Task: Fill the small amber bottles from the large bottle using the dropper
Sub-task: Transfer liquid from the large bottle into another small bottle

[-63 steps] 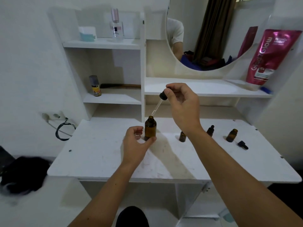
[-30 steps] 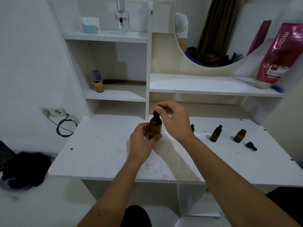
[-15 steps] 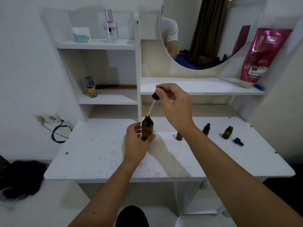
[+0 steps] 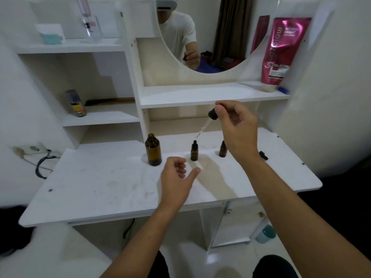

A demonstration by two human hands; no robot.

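Observation:
The large amber bottle (image 4: 153, 150) stands uncapped on the white desk (image 4: 104, 183). My right hand (image 4: 239, 129) pinches the black bulb of the dropper (image 4: 208, 121), whose glass tip slants down to just above a small amber bottle (image 4: 194, 152) that seems to wear a black cap. A second small amber bottle (image 4: 222, 149) stands right of it, partly hidden by my right wrist. My left hand (image 4: 176, 177) hovers over the desk in front of the small bottle, fingers loosely curled, holding nothing.
A loose black dropper cap (image 4: 263, 155) lies at the right of the desk. White shelves behind carry a yellow spray can (image 4: 77, 104), a perfume bottle (image 4: 89, 23) and a pink pouch (image 4: 282, 51). A round mirror (image 4: 210, 31) hangs above.
My right hand has lifted the dropper out of the large bottle and carried it right, over a small bottle. My left hand has let go of the large bottle and shifted right.

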